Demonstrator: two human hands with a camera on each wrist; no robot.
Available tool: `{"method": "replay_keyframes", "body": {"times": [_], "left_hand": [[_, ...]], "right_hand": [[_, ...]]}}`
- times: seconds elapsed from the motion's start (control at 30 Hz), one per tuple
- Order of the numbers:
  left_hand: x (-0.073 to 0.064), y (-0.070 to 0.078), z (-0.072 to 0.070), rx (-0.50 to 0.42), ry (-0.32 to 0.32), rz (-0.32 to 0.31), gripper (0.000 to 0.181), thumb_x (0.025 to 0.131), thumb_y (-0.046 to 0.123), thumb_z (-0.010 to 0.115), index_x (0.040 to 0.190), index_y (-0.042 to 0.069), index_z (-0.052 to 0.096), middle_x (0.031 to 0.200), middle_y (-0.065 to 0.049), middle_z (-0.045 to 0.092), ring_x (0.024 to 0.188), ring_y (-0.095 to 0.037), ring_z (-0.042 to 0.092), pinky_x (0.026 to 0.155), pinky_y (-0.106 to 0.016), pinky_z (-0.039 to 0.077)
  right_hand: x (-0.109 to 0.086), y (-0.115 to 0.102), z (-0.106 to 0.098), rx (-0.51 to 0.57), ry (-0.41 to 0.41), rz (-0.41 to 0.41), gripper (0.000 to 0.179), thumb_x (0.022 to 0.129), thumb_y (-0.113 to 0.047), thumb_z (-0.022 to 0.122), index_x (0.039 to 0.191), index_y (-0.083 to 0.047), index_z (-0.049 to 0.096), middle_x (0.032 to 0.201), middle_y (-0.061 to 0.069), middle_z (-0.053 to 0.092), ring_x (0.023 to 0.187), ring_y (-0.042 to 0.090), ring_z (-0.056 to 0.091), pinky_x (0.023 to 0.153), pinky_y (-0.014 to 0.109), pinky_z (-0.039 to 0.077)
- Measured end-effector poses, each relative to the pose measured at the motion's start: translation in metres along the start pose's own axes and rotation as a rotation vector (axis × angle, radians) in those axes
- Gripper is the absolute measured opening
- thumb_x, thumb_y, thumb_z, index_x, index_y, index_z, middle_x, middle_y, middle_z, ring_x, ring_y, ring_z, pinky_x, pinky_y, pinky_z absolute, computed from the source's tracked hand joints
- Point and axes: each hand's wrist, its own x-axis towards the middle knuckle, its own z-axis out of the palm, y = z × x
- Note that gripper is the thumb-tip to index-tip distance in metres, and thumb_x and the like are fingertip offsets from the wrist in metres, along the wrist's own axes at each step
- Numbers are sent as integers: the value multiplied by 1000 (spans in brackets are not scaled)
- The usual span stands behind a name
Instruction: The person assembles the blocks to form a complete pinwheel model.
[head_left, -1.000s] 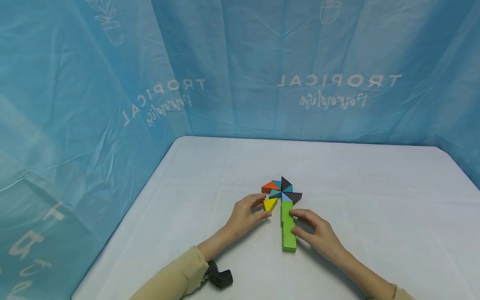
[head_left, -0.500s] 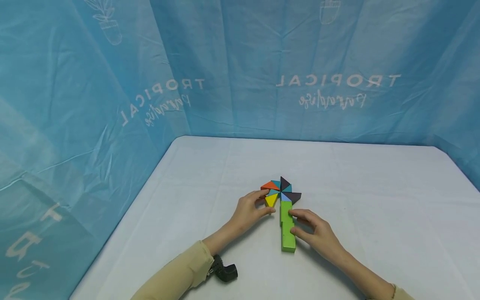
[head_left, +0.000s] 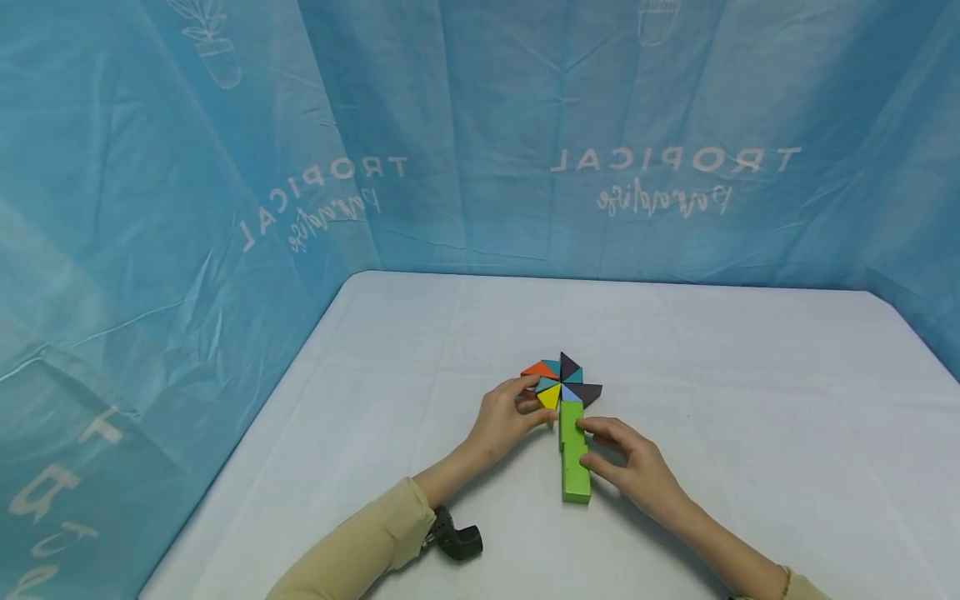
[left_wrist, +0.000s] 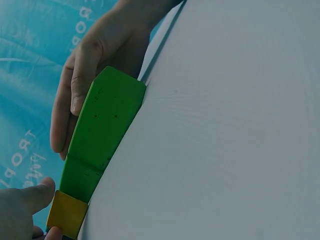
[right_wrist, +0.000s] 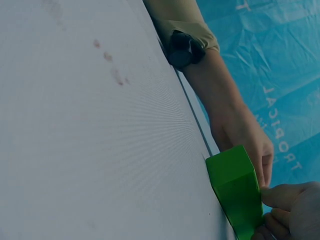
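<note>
On the white table, triangular blocks form a pinwheel, including an orange block (head_left: 538,368) and dark blocks (head_left: 568,367). My left hand (head_left: 501,421) pinches a yellow triangular block (head_left: 550,396) at the pinwheel's lower left, beside a light-blue block (head_left: 570,392). In the left wrist view, the thumb and a fingertip lie at opposite edges of the yellow block (left_wrist: 67,215). Two green rectangular blocks, the upper (head_left: 572,421) and lower (head_left: 576,475), run end to end below the pinwheel, slightly offset. My right hand (head_left: 636,467) touches their right side with thumb and fingertips.
A black wrist camera (head_left: 459,543) sits on the left wrist, close above the table (head_left: 735,375). Blue printed curtains (head_left: 480,217) hang behind the table and along its left side.
My left hand has moved right and slightly away from the body, bringing the yellow block in against the pinwheel and the upper green block. The right hand stays on the green blocks.
</note>
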Motion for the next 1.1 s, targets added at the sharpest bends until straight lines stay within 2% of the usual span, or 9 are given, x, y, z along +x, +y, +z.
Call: {"method": "replay_keyframes", "body": {"times": [0.37,0.67,0.93,1.1], "left_hand": [[-1,2,2,-42,18,-69,53,82,15,74,128,-3,55,112,-18,60,95,-20,66,74,-15,51],[0,4,1,-52,35,-69,44,83,9,72,124,-2,58,117,-14,61,96,-20,63,76,-17,51],[1,3,2,-67,67,-43,34,82,4,73,113,-4,63,97,-10,62,87,-20,64,74,-17,52],[2,1,3,-68,78,-37,31,81,3,73,110,-4,64,93,-7,62,84,-19,63,73,-17,52]], "right_hand": [[0,-4,1,9,-2,-38,43,85,-13,70,125,-4,57,126,10,56,118,28,52,95,36,44],[-1,-2,1,-1,4,-32,43,85,-14,71,125,-5,57,126,8,56,117,26,53,95,35,44],[0,-3,1,-2,12,-50,43,85,-12,71,125,-5,57,126,9,56,117,26,53,94,35,45],[0,-2,1,-2,9,-49,43,85,-13,71,125,-5,57,126,8,56,118,26,52,95,35,44]]}}
